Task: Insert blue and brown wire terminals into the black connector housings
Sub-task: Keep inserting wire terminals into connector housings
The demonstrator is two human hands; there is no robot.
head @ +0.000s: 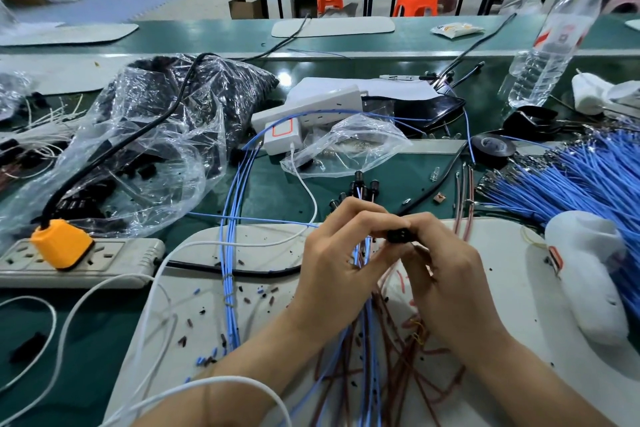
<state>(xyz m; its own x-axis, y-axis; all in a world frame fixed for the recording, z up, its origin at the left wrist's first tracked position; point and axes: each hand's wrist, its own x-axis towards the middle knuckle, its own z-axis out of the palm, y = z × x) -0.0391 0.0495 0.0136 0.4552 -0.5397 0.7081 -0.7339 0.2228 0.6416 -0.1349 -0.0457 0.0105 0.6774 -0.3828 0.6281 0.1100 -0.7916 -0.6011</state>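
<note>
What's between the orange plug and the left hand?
In the head view: a thin white cable, a black cable and a bundle of light-blue wires crossing the grey mat.

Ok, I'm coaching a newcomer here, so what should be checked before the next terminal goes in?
1. Black housing pinched by the right hand: ok.
2. Blue and brown wires held by the left hand at the housing: ok.
3. Entry alignment: cannot tell, fingers hide it.
4. Blue wire stock lying at the right, likely reachable: ok.
5. Wire tails below the hands untangled: not ok, they cross.
</note>
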